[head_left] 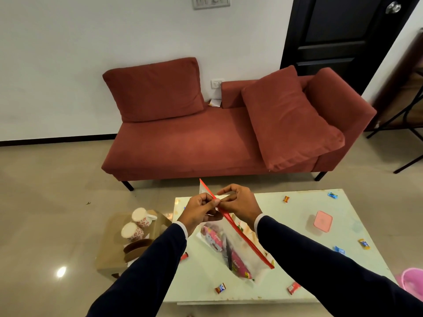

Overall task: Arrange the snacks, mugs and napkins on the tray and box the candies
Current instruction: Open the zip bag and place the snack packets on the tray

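Observation:
I hold a clear zip bag with a red seal strip above the pale green table. Pink snack packets show through its plastic. My left hand and my right hand both pinch the red strip near its upper end, fingertips almost touching. Several wrapped candies lie scattered on the table, among them an orange one, a blue one and a red one. A small pink-lidded box sits shut at the right. Two white mugs with red flowers stand on a brown tray left of the table.
A red sofa with two loose cushions stands behind the table against the white wall. A dark door is at the back right, and black chair legs show at the right edge. A pink container peeks in at the lower right.

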Tool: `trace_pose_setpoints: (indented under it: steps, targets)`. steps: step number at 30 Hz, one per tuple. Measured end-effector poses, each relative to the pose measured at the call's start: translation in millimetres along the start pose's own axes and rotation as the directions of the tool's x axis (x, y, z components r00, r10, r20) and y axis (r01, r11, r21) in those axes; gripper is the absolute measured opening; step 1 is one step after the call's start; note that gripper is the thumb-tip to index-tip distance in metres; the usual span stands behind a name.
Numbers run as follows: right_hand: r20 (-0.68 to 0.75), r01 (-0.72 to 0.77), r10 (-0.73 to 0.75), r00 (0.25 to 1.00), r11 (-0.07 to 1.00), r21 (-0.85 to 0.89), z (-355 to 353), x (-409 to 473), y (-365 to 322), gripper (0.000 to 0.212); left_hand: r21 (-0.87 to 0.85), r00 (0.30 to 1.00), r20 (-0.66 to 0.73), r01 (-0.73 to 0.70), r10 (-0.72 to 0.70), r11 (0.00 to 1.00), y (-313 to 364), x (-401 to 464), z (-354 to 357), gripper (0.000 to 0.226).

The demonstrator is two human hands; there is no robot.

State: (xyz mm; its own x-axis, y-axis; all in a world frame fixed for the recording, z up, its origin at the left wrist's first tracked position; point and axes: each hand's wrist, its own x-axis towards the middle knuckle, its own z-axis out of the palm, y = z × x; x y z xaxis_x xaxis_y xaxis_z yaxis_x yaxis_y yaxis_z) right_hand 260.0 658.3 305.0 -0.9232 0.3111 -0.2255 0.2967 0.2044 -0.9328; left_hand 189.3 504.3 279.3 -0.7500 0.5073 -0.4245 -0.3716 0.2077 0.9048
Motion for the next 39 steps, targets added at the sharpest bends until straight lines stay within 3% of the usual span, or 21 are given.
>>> trace_pose_setpoints:
  steps: [4,7,10,13,16,19,23,25,27,28,29,31,32,33,35,37,39]
  targets:
    - [-0.002,0.01,-0.01,1.0,1.0,0.01,-7.0,5.0,-1.2,0.02,0.131,0.999,-0.047,0.021,-0.015,0.991,1.0,5.9,-5.6,0.015]
    - [0.014,0.169,-0.171,0.985,0.953,-0.253,-27.2,16.2,-3.5,0.017,0.271,0.987,-0.162,0.022,0.024,0.962,5.6,8.8,-14.2,0.013]
    - [0.154,0.286,-0.242,0.958,0.771,-0.569,-68.2,33.5,-0.9,0.028,0.315,0.967,-0.251,0.042,0.041,0.948,14.4,8.7,-38.9,0.018]
    - [0.336,0.385,-0.202,0.92,0.627,-0.677,-98.1,43.5,10.3,0.031,0.359,0.972,-0.235,0.059,0.029,0.932,19.7,5.5,-59.0,0.017]
    - [0.454,0.49,-0.191,0.87,0.434,-0.756,-99.4,49.1,17.2,0.039,0.467,0.976,-0.19,-0.004,0.104,0.884,24.9,5.1,-55.2,0.02]
    - [0.47,0.502,-0.177,0.865,0.302,-0.811,-105.6,53.0,21.9,0.052,0.415,0.954,-0.238,-0.068,0.18,0.907,33.4,9.0,-53.3,0.022]
    - [0.452,0.395,0.091,0.888,0.356,-0.847,-122.1,51.6,30.0,0.048,0.239,0.938,-0.283,-0.131,0.199,0.962,38.2,9.4,-60.2,0.02]
    - [0.406,0.374,0.125,0.905,0.219,-0.901,-117.3,46.4,28.9,0.045,0.24,0.946,-0.247,-0.151,0.211,0.959,36.5,7.5,-51.3,0.016]
    - [0.366,0.365,0.022,0.931,0.019,-0.931,-101.6,40.2,21.8,0.046,0.227,0.95,-0.224,-0.165,0.216,0.96,34.3,7.0,-38.5,0.014]
    - [0.364,0.365,-0.038,0.931,0.022,-0.931,-90.3,36.5,14.9,0.047,0.211,0.952,-0.215,-0.173,0.218,0.962,33.2,7.1,-32.4,0.013]
    - [0.375,0.38,-0.062,0.925,0.135,-0.915,-78.1,31.6,6.4,0.044,0.182,0.953,-0.211,-0.182,0.219,0.966,32.4,7.6,-26.5,0.013]
    - [0.455,0.341,0.052,0.889,0.589,-0.733,-54.6,21.1,-10.6,0.042,0.078,0.95,-0.223,-0.204,0.217,0.976,33.3,8.8,-17.3,0.012]
    - [0.525,0.234,0.15,0.838,0.77,-0.593,-43.5,13.4,-20.4,0.043,0.024,0.947,-0.238,-0.218,0.217,0.976,35.0,9.3,-14.3,0.012]
    - [0.593,0.131,0.213,0.777,0.866,-0.482,-33.8,7.1,-27.0,0.043,-0.027,0.942,-0.25,-0.236,0.222,0.971,37.9,9.3,-12.4,0.012]
    - [0.645,0.095,0.203,0.737,0.913,-0.396,-25.1,3.0,-31.9,0.042,-0.128,0.935,-0.256,-0.285,0.246,0.95,44.5,8.7,-12.9,0.012]
    - [0.6,0.109,0.127,0.79,0.934,-0.34,-25.1,6.5,-33.7,0.032,-0.187,0.928,-0.244,-0.331,0.283,0.925,48.9,5.4,-18.6,0.013]
    - [0.552,0.028,0.098,0.828,0.976,-0.215,-30.9,13.5,-38.2,0.032,-0.229,0.927,-0.213,-0.354,0.308,0.907,46.6,-0.9,-26.2,0.017]
